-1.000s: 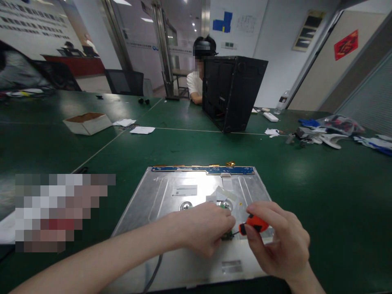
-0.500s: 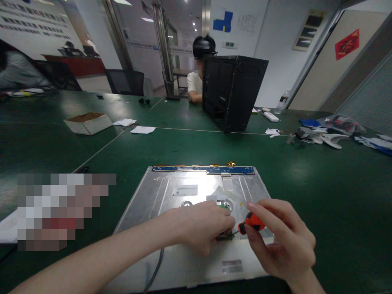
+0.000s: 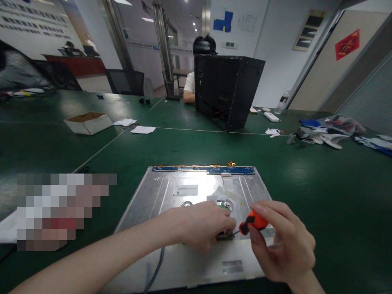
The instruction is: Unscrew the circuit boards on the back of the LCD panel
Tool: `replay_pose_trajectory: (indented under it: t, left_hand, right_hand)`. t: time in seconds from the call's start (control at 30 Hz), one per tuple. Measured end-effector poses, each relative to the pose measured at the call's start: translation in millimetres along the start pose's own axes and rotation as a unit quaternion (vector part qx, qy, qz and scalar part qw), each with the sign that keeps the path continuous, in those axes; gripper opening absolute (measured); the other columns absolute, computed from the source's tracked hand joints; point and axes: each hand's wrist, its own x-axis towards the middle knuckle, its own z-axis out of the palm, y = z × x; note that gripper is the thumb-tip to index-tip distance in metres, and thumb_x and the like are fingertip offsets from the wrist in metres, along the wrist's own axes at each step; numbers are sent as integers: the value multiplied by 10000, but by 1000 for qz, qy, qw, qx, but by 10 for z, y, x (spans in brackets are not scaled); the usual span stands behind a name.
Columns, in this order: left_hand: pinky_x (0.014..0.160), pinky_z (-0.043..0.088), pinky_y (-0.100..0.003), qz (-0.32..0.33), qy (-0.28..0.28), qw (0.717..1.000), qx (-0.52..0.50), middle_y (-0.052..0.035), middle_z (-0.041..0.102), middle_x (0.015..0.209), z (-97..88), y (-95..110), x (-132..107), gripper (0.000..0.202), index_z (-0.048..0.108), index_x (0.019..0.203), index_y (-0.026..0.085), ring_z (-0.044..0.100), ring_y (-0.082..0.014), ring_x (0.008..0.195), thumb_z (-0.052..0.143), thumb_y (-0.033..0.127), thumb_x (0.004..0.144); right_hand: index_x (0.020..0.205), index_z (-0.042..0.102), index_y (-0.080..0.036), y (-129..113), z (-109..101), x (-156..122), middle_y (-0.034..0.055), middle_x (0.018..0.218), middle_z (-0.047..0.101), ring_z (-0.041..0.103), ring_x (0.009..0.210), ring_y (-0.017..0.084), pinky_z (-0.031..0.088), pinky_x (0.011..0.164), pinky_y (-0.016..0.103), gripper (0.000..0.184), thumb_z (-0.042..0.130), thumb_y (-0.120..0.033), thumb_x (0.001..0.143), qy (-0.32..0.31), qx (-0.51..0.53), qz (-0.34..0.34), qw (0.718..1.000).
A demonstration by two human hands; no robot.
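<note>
A silver metal display panel [image 3: 147,194] lies flat on the table in front of me, a blue circuit strip [image 3: 186,168] along its far edge. My left hand [image 3: 208,226] reaches across it, fingers curled closed over a small green circuit board [image 3: 225,237] and hiding most of it. Between thumb and fingers of my right hand [image 3: 280,237] is an orange-and-black screwdriver [image 3: 256,220]. Its thin shaft points left to the board's edge, close to my left fingertips; what the tip touches is too small to tell. A clear film with a flat ribbon [image 3: 225,195] lies beyond the board.
A black computer case [image 3: 228,90] stands across the green table [image 3: 183,147], partly hiding a person. An open box [image 3: 88,123] and paper [image 3: 143,130] are far left. Gloves, a plastic bag [image 3: 341,123] and a bottle [image 3: 283,102] are right. A grey cable [image 3: 157,265] crosses the panel.
My right hand and the screwdriver handle have shifted slightly right, with the thumb and fingers repositioned. The computer case has turned and moved a little left. My left hand is nearly still.
</note>
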Motion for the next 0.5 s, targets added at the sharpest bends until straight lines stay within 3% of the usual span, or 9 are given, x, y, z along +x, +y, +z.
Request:
replay_pose_trajectory:
  t: [0.23,0.5]
  left_hand:
    - [678,499,-316,-14,-5,1000,4,-60,696,1021,-32,28,17,322,625,1048,203,654,-237,841,727,103,760]
    - [611,455,-294,-12,4,1000,4,-54,711,964,11,-1,34,237,638,1043,205,649,-223,767,660,147,815]
  right_hand:
    - [1144,596,-100,1,13,3,103,972,689,697,869,192,609,636,292,340,591,-86,805,1,18,-5,1000]
    - [1096,658,-176,-31,16,36,64,1014,629,662,758,132,581,548,235,272,611,-83,845,-10,-35,11,999]
